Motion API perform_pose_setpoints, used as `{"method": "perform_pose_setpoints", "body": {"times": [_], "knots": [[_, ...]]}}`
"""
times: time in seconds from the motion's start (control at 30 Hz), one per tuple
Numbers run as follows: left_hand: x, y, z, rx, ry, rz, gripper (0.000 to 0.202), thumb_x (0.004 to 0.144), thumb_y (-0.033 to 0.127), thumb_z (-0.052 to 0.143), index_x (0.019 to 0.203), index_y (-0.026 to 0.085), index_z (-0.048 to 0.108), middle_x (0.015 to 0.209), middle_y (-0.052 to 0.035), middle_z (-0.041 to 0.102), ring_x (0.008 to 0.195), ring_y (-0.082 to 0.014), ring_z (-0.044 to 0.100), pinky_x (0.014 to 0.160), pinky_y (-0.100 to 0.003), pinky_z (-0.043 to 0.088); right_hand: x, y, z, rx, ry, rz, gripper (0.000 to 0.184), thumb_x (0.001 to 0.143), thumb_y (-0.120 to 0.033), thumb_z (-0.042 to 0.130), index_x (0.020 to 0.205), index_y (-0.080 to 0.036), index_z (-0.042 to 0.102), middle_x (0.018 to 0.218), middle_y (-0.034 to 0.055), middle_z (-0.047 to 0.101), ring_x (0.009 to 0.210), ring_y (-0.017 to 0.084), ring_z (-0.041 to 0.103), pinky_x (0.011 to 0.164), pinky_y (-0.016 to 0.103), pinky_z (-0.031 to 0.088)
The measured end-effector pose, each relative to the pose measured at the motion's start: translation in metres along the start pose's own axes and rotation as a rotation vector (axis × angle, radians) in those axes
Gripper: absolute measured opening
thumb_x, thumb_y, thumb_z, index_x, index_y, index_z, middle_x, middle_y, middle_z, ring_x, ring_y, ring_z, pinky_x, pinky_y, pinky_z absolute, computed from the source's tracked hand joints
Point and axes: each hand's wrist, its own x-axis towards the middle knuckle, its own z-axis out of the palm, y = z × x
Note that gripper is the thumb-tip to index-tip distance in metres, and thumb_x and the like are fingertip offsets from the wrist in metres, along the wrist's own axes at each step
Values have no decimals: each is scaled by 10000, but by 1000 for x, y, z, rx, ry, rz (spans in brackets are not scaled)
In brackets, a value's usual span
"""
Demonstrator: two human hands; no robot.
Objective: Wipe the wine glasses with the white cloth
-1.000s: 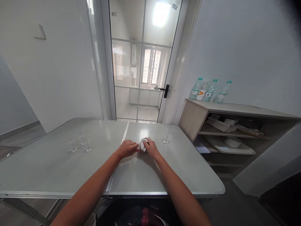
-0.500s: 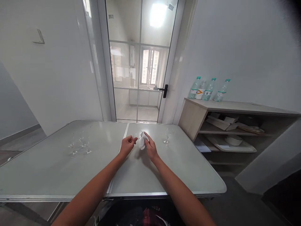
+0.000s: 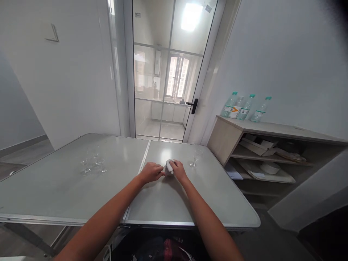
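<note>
My left hand [image 3: 150, 171] and my right hand [image 3: 178, 170] meet over the middle of the grey folding table [image 3: 67, 192]. The right hand grips a crumpled white cloth [image 3: 169, 165] and presses it against a small clear glass [image 3: 167, 171]. The left hand pinches that glass from the other side. Fingers and cloth hide most of the glass. Both hands are low, close to the tabletop.
One clear stemmed glass [image 3: 195, 157] stands to the right of my hands. Several small stemmed glasses [image 3: 94, 163] cluster at the left. A wooden shelf unit [image 3: 225, 136] with water bottles [image 3: 246, 107] stands beyond the table's right edge. A glass door [image 3: 168, 72] is behind.
Half a second ago my hands were raised and slightly apart, the cloth held up. Now they have come down and closed together with the cloth wrapped against the glass.
</note>
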Motion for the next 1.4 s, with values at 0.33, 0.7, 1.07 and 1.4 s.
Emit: {"method": "perform_pose_setpoints", "body": {"times": [0.33, 0.7, 1.07, 1.4], "knots": [[8, -2, -2, -334, 244, -326, 543, 907, 565, 635, 570, 200, 417, 510, 41, 466, 514, -111, 413, 563, -253, 305, -1, -4, 4, 621, -153, 243, 302, 743, -411, 626, 911, -189, 741, 856, 70, 747, 821, 259, 682, 695, 371, 546], [11, -1, 13, -579, 145, -389, 419, 968, 529, 522, 740, 185, 597, 716, -12, 688, 663, -164, 604, 652, -267, 446, -4, 22, 37, 505, -42, 26, 505, 760, -642, 792, 996, -203, 712, 944, 55, 735, 861, 207, 651, 787, 332, 532], [11, 3, 4, -292, 80, -288, 162, 843, 274, 625, 771, 201, 751, 744, -21, 700, 735, -196, 624, 732, -312, 453, -3, 8, 19, 443, -129, 4, 303, 676, -314, 856, 913, -191, 713, 827, 4, 685, 744, 159, 579, 696, 265, 444], [10, 2, 1, -620, 174, -332, 489, 796, 389, 722, 1237, 247, 564, 1270, -80, 655, 1185, -266, 603, 988, -414, 475, -8, 5, 21, 532, -178, 171, 284, 613, -201, 757, 854, -214, 608, 707, -38, 626, 614, 130, 507, 565, 240, 365]]}}
